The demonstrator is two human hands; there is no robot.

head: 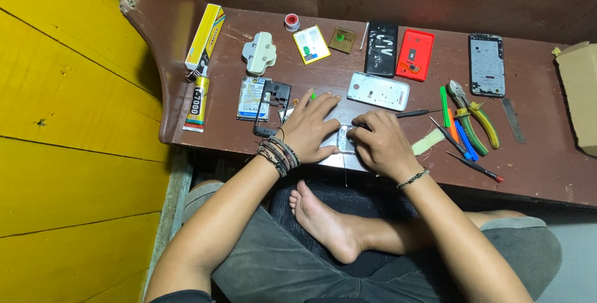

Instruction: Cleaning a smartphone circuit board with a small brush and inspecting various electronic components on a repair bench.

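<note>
At the front edge of the brown workbench (547, 172), the left hand (309, 130) lies flat, fingers spread, pressing down a silvery phone body (339, 136). The right hand (380, 144) is curled around a dark-handled tool (413, 114) whose tip meets the phone between the two hands; the tip itself is hidden. The phone sits so close to the front edge that a hard push could likely slide it off onto the lap. A slip of the tool might jab the left fingers just beside it. Loose screwdrivers (472, 165) and green-handled pliers (474, 119) lie near the right wrist, where a sweep of the arm could knock them.
</note>
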